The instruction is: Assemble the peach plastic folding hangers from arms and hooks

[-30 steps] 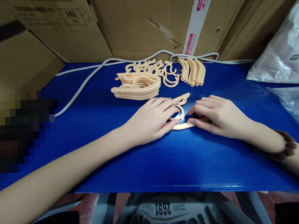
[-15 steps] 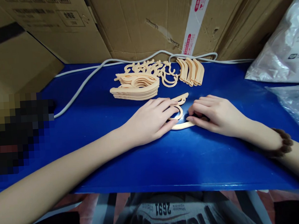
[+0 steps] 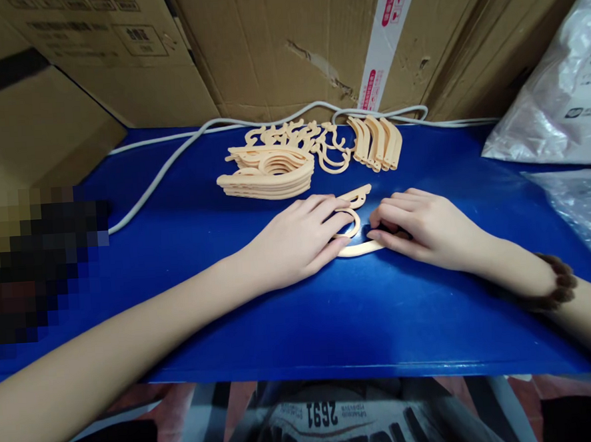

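A cream plastic folding clothes hanger [image 3: 360, 249] lies on the blue table between my hands, with a rounded loop and a slotted upper piece showing. My left hand [image 3: 294, 244] is closed over its left side, fingers across the loop and thumb at the lower curved arm. With fingers curled, my right hand [image 3: 429, 229] pinches the right end of that arm; the end itself is hidden beneath the hand. Behind my left hand sits a stack of similar cream hangers [image 3: 268, 188].
Cream hooks [image 3: 290, 136] lie behind the stack, and curved hanger arms [image 3: 378, 142] are grouped to the right. A white cable [image 3: 162, 169] runs along the back by cardboard boxes [image 3: 285, 48]. Plastic bags [image 3: 549, 105] rest on the right.
Both hands and the hanger stay almost in place. The view has shifted very slightly.
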`<state>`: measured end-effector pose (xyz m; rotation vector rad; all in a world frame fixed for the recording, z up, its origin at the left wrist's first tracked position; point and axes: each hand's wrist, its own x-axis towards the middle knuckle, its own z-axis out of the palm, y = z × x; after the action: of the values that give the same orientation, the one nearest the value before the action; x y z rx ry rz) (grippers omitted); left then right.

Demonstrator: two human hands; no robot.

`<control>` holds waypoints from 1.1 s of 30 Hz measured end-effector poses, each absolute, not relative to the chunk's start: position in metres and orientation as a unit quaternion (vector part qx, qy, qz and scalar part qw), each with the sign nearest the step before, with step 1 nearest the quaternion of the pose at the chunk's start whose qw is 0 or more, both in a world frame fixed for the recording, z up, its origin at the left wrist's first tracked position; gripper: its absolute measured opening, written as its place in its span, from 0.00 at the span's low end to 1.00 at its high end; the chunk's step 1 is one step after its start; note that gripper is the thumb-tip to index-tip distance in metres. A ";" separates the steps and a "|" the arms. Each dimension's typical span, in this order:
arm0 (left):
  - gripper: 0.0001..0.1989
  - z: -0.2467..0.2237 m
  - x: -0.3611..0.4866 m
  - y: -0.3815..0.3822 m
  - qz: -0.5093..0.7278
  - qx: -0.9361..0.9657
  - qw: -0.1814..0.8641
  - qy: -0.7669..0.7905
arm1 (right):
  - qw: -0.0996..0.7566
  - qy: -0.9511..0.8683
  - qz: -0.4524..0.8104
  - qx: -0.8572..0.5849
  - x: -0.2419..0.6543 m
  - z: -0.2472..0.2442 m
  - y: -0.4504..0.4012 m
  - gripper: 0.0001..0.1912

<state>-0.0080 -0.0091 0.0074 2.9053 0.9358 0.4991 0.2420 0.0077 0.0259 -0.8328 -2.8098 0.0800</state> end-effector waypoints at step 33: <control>0.18 0.008 -0.007 -0.010 0.153 0.941 0.023 0.301 | 0.099 -0.953 0.031 -0.286 0.242 0.026 0.007 0.11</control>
<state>-0.0073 -0.0096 0.0082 2.9147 0.9315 0.4726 0.2420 0.0075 0.0262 -0.8444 -2.8177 0.0927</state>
